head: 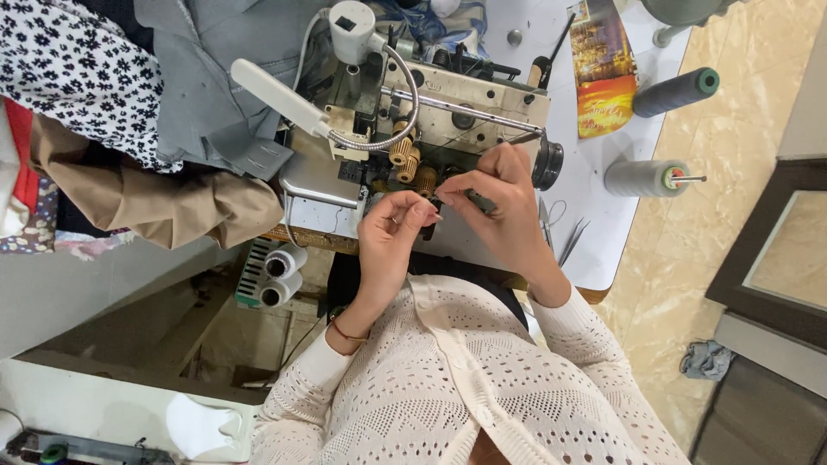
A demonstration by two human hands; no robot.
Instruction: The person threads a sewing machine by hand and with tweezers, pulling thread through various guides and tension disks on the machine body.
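Sewing machine [448, 112] fronts both pinching hands, left hand [389, 237], right hand [500, 202].

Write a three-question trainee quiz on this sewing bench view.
1. True or false: the left hand and right hand meet fingertip to fingertip in front of the sewing machine.
2. How many grey thread cones lie on the white table at the right? A one, B two, C four.
3. Which colour are the machine's tension knobs?

Key: 1 true; 2 B; 3 gold.
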